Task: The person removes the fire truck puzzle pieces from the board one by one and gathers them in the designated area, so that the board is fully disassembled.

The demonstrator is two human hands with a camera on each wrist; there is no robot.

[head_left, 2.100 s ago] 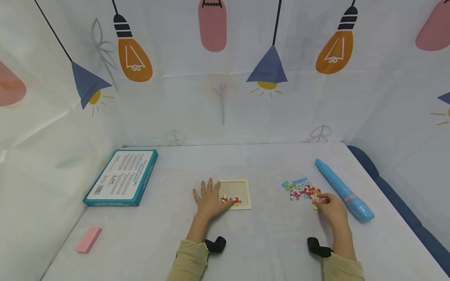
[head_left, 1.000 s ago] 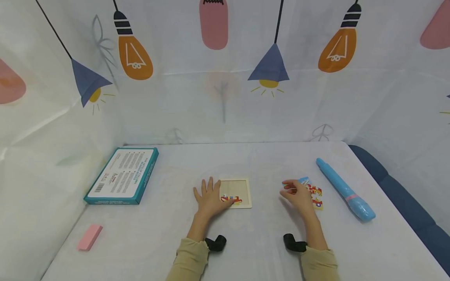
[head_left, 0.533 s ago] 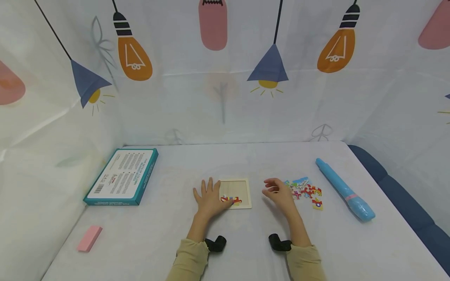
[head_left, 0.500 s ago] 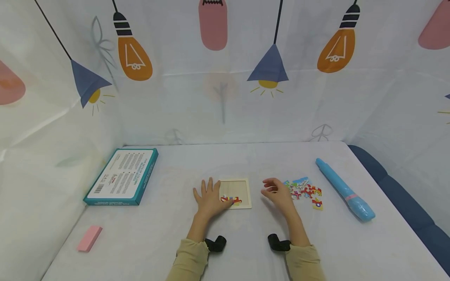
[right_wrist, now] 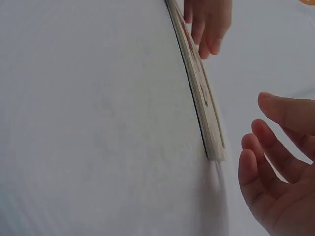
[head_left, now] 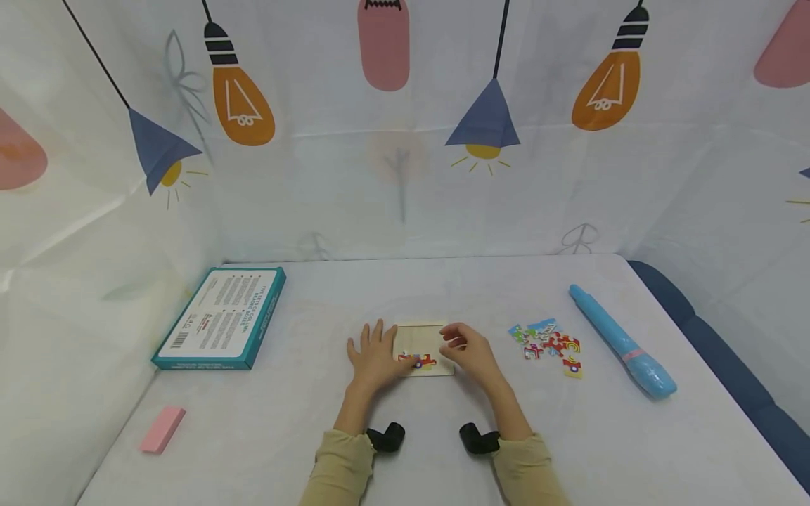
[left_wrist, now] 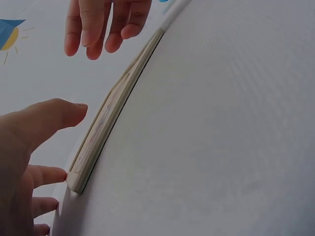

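My left hand [head_left: 373,360] lies with fingers spread at the left side of a small wooden puzzle tray [head_left: 416,337], its thumb reaching over the lower part. A few red picture puzzle pieces [head_left: 425,361] sit along the tray's bottom edge, partly covered by that thumb. Over the tray's right edge hovers my right hand [head_left: 476,357], fingers loosely bent. In the right wrist view the right hand's thumb and fingers [right_wrist: 248,162] are apart with no piece visible between them. Loose colourful jigsaw pieces [head_left: 547,343] lie in a cluster to the right.
A teal-edged box [head_left: 218,320] with a white printed face lies at the back left. A pink block [head_left: 162,429] is at the front left. Beyond the loose pieces rests a long blue inflated-looking object [head_left: 623,342] with a pink band. Patterned white cloth [head_left: 342,183] hangs behind the table.
My right hand has moved left from the loose pieces, where it was touching them, to the tray's right edge. The left hand has stayed on the tray's left side.
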